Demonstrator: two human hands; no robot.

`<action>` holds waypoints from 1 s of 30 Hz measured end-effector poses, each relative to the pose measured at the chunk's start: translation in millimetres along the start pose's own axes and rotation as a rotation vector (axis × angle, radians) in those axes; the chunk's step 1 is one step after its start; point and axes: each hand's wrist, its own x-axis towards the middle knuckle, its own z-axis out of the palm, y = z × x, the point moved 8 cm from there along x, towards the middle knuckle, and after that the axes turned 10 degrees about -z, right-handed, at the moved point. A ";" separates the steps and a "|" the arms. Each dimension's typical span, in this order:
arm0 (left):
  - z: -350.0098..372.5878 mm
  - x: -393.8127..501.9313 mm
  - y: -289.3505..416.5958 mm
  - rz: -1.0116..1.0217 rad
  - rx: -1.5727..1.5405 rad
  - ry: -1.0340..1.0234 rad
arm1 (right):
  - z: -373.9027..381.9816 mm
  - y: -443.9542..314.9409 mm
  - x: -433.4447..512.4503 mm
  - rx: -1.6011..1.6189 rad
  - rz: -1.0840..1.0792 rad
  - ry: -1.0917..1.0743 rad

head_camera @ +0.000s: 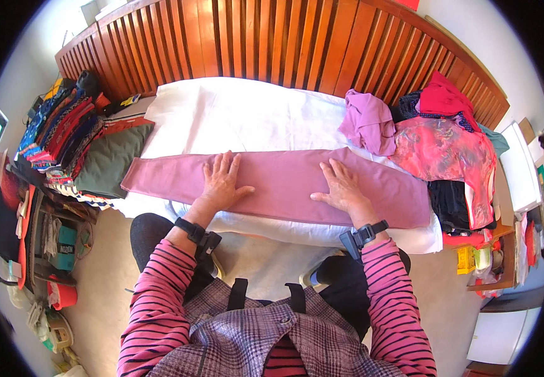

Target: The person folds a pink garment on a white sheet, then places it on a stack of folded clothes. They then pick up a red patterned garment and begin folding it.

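Observation:
A pair of mauve-pink trousers [281, 188], folded lengthwise, lies flat across a white sheet [234, 118] in front of me. My left hand [224, 183] rests palm down on the trousers left of the middle, fingers spread. To the right, my right hand [342, 187] is pressed flat on the same cloth, thumb pointing inward. Neither hand grips anything. The narrow end of the trousers reaches a folded dark green garment [114, 158], and the wide end lies at the right near the sheet's edge.
A tall stack of folded clothes [60, 127] stands at the left. At the right lie a crumpled lilac garment [370, 121], a red patterned garment [441, 146] and black clothing [450, 205]. A slatted wooden backrest [272, 42] runs behind. A red bucket [62, 293] stands on the floor at left.

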 end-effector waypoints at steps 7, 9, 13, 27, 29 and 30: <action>-13.5 -3.3 -49.0 -0.159 0.006 -0.062 | -6.2 -58.5 18.6 0.018 -0.309 0.147; -8.7 -6.1 -59.0 -0.196 0.023 -0.092 | 0.5 -69.4 24.9 0.013 -0.322 0.115; -0.6 -12.1 -65.3 -0.197 0.020 -0.091 | 14.3 -62.5 30.7 -0.030 -0.178 -0.030; -21.8 -13.7 -119.4 -0.356 -0.050 0.158 | 1.9 -68.9 21.6 -0.054 -0.230 0.069; -22.0 -12.8 -139.2 -0.428 -0.034 0.151 | 0.6 -77.7 20.8 -0.057 -0.313 0.114; -21.0 -12.8 -147.5 -0.453 -0.038 0.137 | 1.3 -82.0 21.3 -0.064 -0.343 0.129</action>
